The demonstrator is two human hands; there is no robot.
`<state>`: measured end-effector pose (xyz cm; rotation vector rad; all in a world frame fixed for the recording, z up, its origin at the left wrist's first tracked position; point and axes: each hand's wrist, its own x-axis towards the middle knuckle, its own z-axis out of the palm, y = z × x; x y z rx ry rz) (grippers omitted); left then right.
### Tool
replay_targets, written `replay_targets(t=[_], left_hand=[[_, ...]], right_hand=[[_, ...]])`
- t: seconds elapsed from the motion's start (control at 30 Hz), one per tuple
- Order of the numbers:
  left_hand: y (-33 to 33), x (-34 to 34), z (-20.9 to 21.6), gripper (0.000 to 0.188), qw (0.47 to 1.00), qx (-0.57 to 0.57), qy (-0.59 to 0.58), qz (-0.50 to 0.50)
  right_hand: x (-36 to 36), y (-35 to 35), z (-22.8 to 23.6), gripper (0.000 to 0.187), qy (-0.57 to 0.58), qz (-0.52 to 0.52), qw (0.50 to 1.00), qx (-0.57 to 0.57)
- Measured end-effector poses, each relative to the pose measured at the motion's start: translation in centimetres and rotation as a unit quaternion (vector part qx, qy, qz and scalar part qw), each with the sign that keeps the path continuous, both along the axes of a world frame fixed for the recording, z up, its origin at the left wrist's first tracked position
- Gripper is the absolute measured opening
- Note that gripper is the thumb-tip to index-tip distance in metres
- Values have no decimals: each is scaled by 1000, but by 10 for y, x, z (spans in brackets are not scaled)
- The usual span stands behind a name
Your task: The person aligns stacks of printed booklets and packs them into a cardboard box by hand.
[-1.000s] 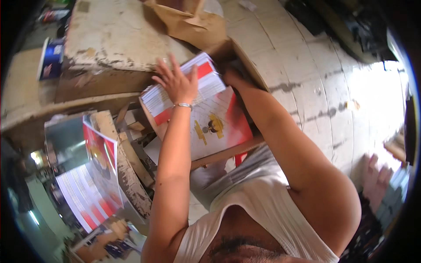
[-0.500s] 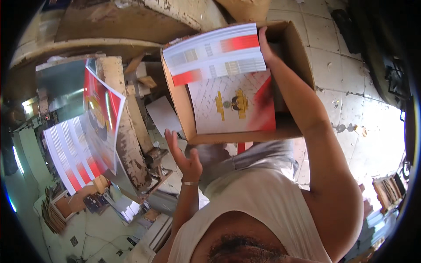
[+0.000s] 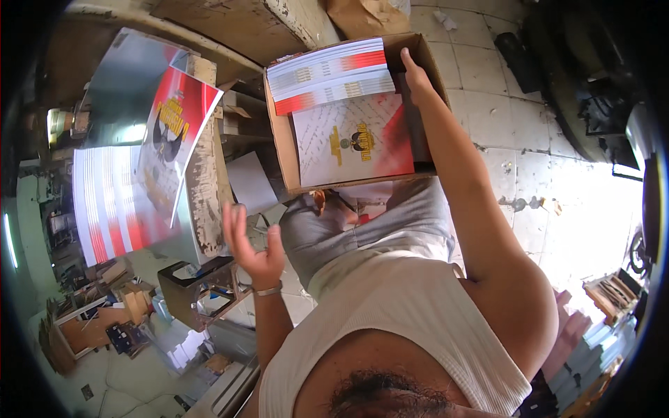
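Your left grip [image 3: 255,252] is spread, empty; right grip [image 3: 417,80] inside cardboard box [image 3: 286,148], can't tell if holding; booklets [image 3: 327,73] piled at its far end could slide if that hand bumps them.

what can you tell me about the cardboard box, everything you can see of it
The cardboard box is plain brown, rectangular and open at the top, with thin upright walls. It sits slightly askew in the view, ahead of the person's lap; what supports it is hidden. Inside, a fanned stack of booklets fills the far left part, and a white-and-red cover lies nearer. The right hand reaches in along the right wall; whether it touches cardboard is unclear.
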<state>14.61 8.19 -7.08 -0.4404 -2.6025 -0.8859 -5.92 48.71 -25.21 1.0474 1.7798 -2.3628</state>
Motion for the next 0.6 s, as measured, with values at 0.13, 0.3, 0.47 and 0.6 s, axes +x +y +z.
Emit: replay_targets(t=[0.13,0.3,0.47,0.6], left_hand=[[-28,-9,49,62,988,-56,142,20],[-66,-83,70,91,978,-133,151,52],[-88,-87,62,101,939,-320,-37,120],[-88,-50,50,75,955,-262,122,63]], right_hand=[[71,-15,34,96,160,20,983,85],[152,-14,85,55,245,-27,969,6],[206,2,84,51,237,-63,962,118],[257,13,75,47,173,-70,972,140]])
